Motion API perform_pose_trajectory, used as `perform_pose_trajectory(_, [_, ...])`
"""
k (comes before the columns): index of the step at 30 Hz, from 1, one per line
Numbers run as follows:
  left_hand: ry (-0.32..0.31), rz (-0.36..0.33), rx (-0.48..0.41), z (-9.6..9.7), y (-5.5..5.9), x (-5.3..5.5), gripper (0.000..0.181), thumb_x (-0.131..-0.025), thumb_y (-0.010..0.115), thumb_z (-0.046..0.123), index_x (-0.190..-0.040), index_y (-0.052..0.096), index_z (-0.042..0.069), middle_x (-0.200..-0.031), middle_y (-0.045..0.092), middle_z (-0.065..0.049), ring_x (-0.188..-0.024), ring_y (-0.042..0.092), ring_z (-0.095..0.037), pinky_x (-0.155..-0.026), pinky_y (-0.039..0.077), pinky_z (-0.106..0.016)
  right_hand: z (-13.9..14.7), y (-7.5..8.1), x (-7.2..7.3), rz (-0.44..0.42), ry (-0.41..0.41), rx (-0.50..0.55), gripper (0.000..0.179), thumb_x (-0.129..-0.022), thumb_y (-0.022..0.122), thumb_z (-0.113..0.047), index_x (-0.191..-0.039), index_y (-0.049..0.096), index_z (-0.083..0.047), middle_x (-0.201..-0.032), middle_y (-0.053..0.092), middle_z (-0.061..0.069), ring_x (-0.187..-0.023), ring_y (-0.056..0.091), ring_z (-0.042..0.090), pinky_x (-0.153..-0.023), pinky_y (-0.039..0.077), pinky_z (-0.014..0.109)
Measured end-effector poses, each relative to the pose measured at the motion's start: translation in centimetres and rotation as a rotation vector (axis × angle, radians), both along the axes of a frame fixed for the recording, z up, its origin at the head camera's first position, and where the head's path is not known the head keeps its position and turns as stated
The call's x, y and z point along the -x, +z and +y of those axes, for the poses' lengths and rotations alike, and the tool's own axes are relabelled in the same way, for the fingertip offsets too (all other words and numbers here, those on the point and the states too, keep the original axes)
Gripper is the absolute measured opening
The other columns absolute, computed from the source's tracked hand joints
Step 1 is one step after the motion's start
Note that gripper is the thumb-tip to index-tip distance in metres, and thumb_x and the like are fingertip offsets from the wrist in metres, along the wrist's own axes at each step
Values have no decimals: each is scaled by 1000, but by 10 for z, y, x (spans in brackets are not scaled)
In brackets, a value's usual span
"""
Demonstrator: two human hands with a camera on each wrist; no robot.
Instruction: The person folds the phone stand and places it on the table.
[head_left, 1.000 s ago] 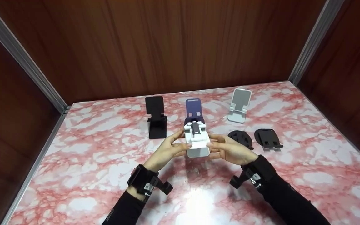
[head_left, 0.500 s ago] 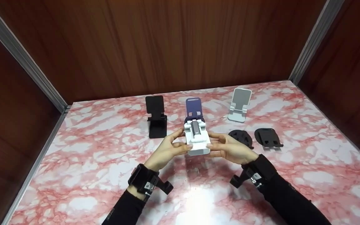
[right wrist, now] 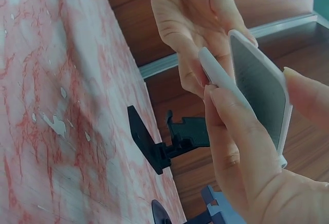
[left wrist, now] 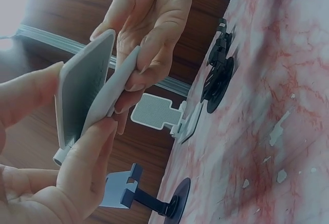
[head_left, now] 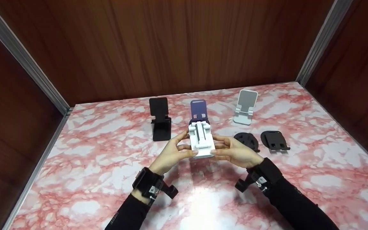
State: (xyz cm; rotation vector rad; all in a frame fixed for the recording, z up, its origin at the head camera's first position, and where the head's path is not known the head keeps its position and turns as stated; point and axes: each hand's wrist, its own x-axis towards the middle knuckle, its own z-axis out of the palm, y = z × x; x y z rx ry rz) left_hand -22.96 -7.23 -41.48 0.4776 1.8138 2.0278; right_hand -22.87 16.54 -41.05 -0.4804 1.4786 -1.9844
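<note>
- By the left hand's (head_left: 172, 154) fingers, one side of the white plastic folding stand (head_left: 202, 140) is pinched.
- The stand is held above the desk (head_left: 107, 143), between both hands, panels slightly apart; pressure is best kept even, fingertips clear of the gap.
- By the right hand's (head_left: 237, 152) fingers, the opposite side is pinched; twisting should be avoided.
</note>
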Motion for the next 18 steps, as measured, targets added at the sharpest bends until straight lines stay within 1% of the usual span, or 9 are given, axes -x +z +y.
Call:
perform_pose_trajectory(4, [9,14,1,1,-1,0,85,-78,69,-1,-147,21,12,-137,36,-12,-96,61,-16,-78,54,-24,1,-3,1,11,5,10,75,-88,53,6,-147,7,2,-131,52,19,-108,61,20,-96,49,36])
perform_pose_trajectory(12, [21,40,3,2,-3,0,87,-78,69,-1,-148,18,8,-138,36,-14,-95,61,-15,-75,54,-23,0,-6,2,36,-13,-1,75,-87,54,7,-146,8,3,-125,57,16,-108,61,20,-99,46,40])
perform_pose_trajectory(15, [23,56,9,2,-3,0,87,-78,69,-1,-148,17,6,-137,36,-16,-94,61,-15,-74,54,-22,0,-7,1,45,-26,-9,75,-87,54,7,-146,8,4,-124,58,16,-107,61,19,-98,47,40])
perform_pose_trajectory(18, [36,66,30,2,-4,0,88,-77,70,-1,-148,18,7,-137,37,-14,-93,61,-15,-74,54,-22,-1,-8,1,36,-39,-7,76,-86,54,8,-147,8,2,-123,58,16,-106,61,20,-97,47,38])
